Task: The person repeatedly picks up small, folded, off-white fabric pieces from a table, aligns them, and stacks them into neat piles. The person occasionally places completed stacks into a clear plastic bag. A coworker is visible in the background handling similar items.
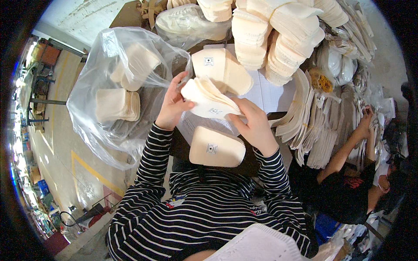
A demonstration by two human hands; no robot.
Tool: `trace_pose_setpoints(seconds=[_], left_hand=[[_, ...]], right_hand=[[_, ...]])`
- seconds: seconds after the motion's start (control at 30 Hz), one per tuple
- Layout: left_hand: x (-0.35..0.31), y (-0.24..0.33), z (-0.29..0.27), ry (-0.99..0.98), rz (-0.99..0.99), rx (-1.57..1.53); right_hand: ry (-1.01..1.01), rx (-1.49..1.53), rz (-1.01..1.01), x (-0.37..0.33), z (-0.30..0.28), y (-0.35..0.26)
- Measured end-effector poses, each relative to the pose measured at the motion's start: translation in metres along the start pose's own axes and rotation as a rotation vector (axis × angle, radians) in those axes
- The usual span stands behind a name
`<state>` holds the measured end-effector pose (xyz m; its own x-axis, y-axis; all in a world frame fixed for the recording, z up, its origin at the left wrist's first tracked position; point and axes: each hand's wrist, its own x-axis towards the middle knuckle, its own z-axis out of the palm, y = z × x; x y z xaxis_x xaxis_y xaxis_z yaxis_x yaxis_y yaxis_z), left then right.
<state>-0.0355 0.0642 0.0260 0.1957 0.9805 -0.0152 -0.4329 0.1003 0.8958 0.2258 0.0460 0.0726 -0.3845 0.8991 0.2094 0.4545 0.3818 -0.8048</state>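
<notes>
A small stack of cream, rounded flat pieces (213,101), soft-looking like thin pads, is held between my two hands, its upper layers fanned apart. My left hand (174,104) grips its left end, with the thumb against the near edge and the fingers behind. My right hand (256,126) pinches the right end between thumb and fingers. A second stack (217,147), with a small printed label on top, lies just nearer to me. Beyond my hands rests another labelled group of pieces (222,69), spread along its length. White paper sheets (270,93) lie partly under these.
A large clear plastic bag (87,78) at the left contains several stacks (115,104). Tall bundles of cream pieces (250,37) crowd the far side. Long strips in bundles (300,108) and yellow rubber bands (324,82) lie to the right, where a co-worker's arm (348,143) reaches in.
</notes>
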Motion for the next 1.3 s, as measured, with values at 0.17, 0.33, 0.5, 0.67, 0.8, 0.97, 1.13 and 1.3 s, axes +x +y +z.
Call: trace_pose_setpoints(seconds=[0.17, 0.33, 0.5, 0.67, 0.8, 0.97, 1.13, 1.3], left_hand=[[-0.002, -0.022, 0.003, -0.179, -0.081, 0.720], [-0.001, -0.033, 0.012, 0.025, 0.156, 0.698], [0.004, -0.031, 0.007, 0.203, 0.230, 0.783], [-0.002, -0.029, 0.006, 0.156, 0.153, 0.888], [0.002, -0.028, 0.012, 0.222, 0.172, 0.909], [0.012, -0.031, 0.013, 0.251, 0.159, 0.861], [0.020, -0.029, 0.008, 0.217, 0.037, 0.792], [0.020, -0.030, 0.003, 0.152, 0.032, 0.505]], right_hand=[[-0.004, -0.122, -0.002, -0.005, 0.011, 0.020], [0.113, -0.155, 0.011, -0.015, 0.022, 0.031], [0.249, -0.037, 0.141, -0.020, 0.020, 0.049], [0.359, -0.006, 0.162, -0.016, 0.027, 0.050], [0.387, -0.060, 0.138, -0.014, 0.030, 0.043], [0.382, -0.139, 0.101, -0.014, 0.032, 0.047], [0.355, -0.115, 0.049, -0.010, 0.032, 0.050], [0.373, -0.080, -0.017, -0.008, 0.032, 0.048]])
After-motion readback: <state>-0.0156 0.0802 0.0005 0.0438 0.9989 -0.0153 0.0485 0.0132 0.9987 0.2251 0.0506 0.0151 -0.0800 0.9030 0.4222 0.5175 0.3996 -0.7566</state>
